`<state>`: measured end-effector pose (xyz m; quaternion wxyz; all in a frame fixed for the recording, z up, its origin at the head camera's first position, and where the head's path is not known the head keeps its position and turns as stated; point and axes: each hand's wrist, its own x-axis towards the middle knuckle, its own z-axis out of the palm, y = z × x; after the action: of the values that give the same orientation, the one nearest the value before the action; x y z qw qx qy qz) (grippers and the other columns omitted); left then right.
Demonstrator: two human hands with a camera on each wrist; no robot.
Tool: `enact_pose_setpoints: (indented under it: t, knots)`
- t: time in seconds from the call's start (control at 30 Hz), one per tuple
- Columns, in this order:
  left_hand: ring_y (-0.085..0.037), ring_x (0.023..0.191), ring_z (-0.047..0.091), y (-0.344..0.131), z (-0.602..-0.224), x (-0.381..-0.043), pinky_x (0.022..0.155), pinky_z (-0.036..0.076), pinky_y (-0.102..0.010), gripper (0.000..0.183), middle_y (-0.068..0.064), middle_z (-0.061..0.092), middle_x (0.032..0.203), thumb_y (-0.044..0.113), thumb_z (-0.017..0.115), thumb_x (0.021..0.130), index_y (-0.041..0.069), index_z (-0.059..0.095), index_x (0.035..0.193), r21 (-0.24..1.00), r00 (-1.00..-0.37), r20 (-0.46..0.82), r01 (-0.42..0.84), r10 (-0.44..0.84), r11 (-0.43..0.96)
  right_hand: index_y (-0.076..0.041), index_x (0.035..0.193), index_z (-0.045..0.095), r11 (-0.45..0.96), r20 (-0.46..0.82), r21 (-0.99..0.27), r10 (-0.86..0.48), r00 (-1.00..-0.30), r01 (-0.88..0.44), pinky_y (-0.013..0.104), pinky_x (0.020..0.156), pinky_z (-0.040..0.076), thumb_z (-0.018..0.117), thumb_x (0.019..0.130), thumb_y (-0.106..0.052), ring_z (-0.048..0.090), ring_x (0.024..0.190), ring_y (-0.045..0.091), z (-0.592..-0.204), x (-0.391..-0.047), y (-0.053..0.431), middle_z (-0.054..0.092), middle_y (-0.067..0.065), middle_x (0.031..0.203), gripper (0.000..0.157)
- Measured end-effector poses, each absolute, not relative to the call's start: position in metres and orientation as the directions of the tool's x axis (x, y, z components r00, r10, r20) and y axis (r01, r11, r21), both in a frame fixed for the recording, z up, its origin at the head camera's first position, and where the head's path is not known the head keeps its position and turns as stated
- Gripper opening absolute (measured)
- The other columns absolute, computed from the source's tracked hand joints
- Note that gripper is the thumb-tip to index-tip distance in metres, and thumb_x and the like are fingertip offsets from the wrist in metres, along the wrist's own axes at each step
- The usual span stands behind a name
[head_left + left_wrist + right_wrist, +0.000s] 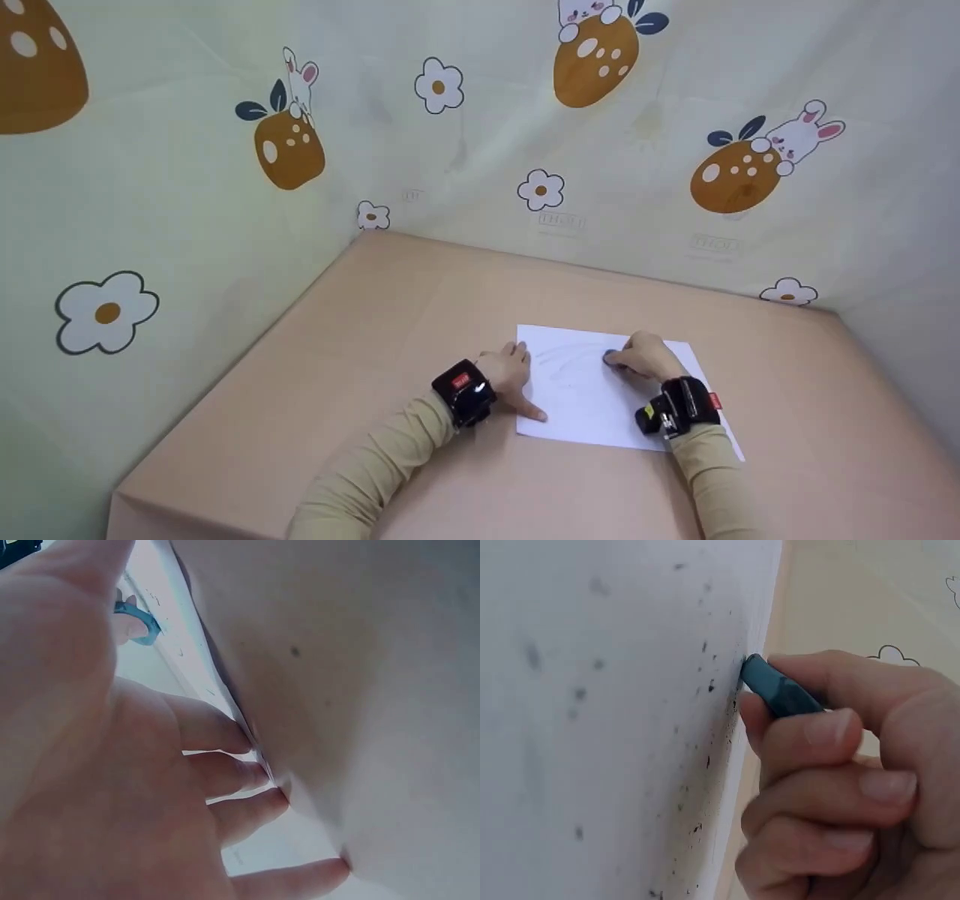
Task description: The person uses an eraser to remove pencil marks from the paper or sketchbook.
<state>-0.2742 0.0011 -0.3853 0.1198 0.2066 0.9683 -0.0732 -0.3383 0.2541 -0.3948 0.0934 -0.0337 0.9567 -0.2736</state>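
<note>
A white sheet of paper [585, 420] lies on the table, with faint grey streaks across its upper part. My left hand [508, 375] rests at the sheet's left edge, fingers spread and thumb lower down on the paper. Between the thumb and curled fingers of my right hand [652, 358] is a small teal eraser [780, 686], pinched with its end against the paper. Dark crumbs [711, 688] are scattered over the sheet in the right wrist view. Past my left palm [127, 795], the left wrist view also catches the eraser [150, 626].
The tan-covered table [420, 300] spreads around the sheet. Behind it and to the left hangs a pale cloth wall [480, 135] printed with flowers, rabbits and orange fruit. Each wrist carries a black strapped camera [465, 391].
</note>
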Motion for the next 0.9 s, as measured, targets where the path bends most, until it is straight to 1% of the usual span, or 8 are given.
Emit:
enact_pose_setpoints:
  t: [0.23, 0.37, 0.47, 0.6, 0.67, 0.77, 0.87, 0.9]
  knots:
    - [-0.024, 0.145, 0.026, 0.004, -0.384, -0.275, 0.105, 0.044, -0.048, 0.110, -0.012, 0.024, 0.158, 0.077, 0.057, 0.073, 0.003, 0.028, 0.149, -0.096, -0.884, -0.250, 0.430, 0.396, 0.898, -0.010, 0.059, 0.055, 0.883, -0.105, -0.462, 0.033, -0.994, 0.078, 0.022, 0.049, 0.034, 0.068, 0.079, -0.025, 0.042, 0.054, 0.013, -0.390, -0.331, 0.287, 0.048, -0.003, 0.057, 0.029]
    - [-0.024, 0.146, 0.025, 0.004, -0.384, -0.274, 0.106, 0.044, -0.048, 0.110, -0.011, 0.023, 0.158, 0.077, 0.057, 0.074, 0.003, 0.027, 0.149, -0.104, -0.882, -0.258, 0.432, 0.396, 0.896, -0.012, 0.055, 0.046, 0.893, -0.047, -0.436, 0.100, -0.994, 0.111, 0.025, 0.047, 0.032, 0.062, 0.078, -0.022, 0.042, 0.055, 0.015, -0.389, -0.327, 0.296, 0.048, 0.001, 0.057, 0.030]
    - [-0.023, 0.146, 0.024, 0.003, -0.385, -0.274, 0.107, 0.042, -0.048, 0.110, -0.011, 0.022, 0.159, 0.077, 0.057, 0.073, 0.004, 0.027, 0.149, -0.103, -0.883, -0.267, 0.424, 0.385, 0.900, -0.011, 0.055, 0.050, 0.876, -0.021, -0.478, 0.062, -0.998, 0.064, 0.024, 0.045, 0.033, 0.061, 0.078, -0.022, 0.042, 0.052, 0.013, -0.390, -0.329, 0.293, 0.049, -0.001, 0.055, 0.029]
    - [-0.024, 0.147, 0.023, 0.002, -0.385, -0.275, 0.109, 0.040, -0.049, 0.111, -0.011, 0.021, 0.159, 0.077, 0.056, 0.073, 0.003, 0.025, 0.150, -0.097, -0.883, -0.280, 0.417, 0.377, 0.904, -0.011, 0.057, 0.056, 0.828, -0.099, -0.557, 0.003, -0.995, 0.058, 0.021, 0.044, 0.032, 0.065, 0.081, -0.026, 0.040, 0.047, 0.008, -0.392, -0.334, 0.290, 0.047, -0.007, 0.050, 0.030]
    - [-0.025, 0.147, 0.022, 0.002, -0.384, -0.275, 0.109, 0.039, -0.050, 0.111, -0.012, 0.020, 0.159, 0.077, 0.056, 0.074, 0.003, 0.024, 0.150, -0.095, -0.882, -0.281, 0.418, 0.378, 0.904, -0.012, 0.056, 0.053, 0.837, -0.114, -0.541, 0.023, -0.993, 0.081, 0.021, 0.044, 0.031, 0.065, 0.080, -0.025, 0.039, 0.048, 0.009, -0.391, -0.334, 0.292, 0.045, -0.007, 0.050, 0.029]
    - [-0.026, 0.147, 0.022, 0.003, -0.382, -0.276, 0.110, 0.039, -0.051, 0.111, -0.012, 0.021, 0.159, 0.077, 0.056, 0.074, 0.003, 0.025, 0.150, -0.084, -0.880, -0.276, 0.423, 0.387, 0.902, -0.011, 0.056, 0.052, 0.859, -0.068, -0.498, 0.092, -0.993, 0.114, 0.024, 0.047, 0.033, 0.064, 0.077, -0.023, 0.044, 0.052, 0.015, -0.388, -0.331, 0.296, 0.050, -0.001, 0.054, 0.027]
    - [-0.025, 0.147, 0.022, 0.003, -0.382, -0.276, 0.109, 0.039, -0.051, 0.110, -0.012, 0.021, 0.159, 0.077, 0.056, 0.074, 0.003, 0.025, 0.150, -0.081, -0.878, -0.274, 0.427, 0.392, 0.901, -0.008, 0.060, 0.051, 0.891, -0.011, -0.432, 0.151, -0.989, 0.141, 0.027, 0.049, 0.035, 0.060, 0.077, -0.023, 0.049, 0.060, 0.021, -0.386, -0.326, 0.300, 0.055, 0.008, 0.064, 0.025]
    - [-0.025, 0.147, 0.022, 0.003, -0.382, -0.276, 0.110, 0.039, -0.051, 0.110, -0.012, 0.020, 0.159, 0.077, 0.056, 0.074, 0.003, 0.024, 0.150, -0.079, -0.876, -0.280, 0.428, 0.392, 0.900, -0.007, 0.060, 0.051, 0.889, -0.003, -0.435, 0.160, -0.987, 0.145, 0.027, 0.048, 0.035, 0.059, 0.077, -0.023, 0.048, 0.059, 0.021, -0.386, -0.326, 0.300, 0.054, 0.009, 0.063, 0.025]
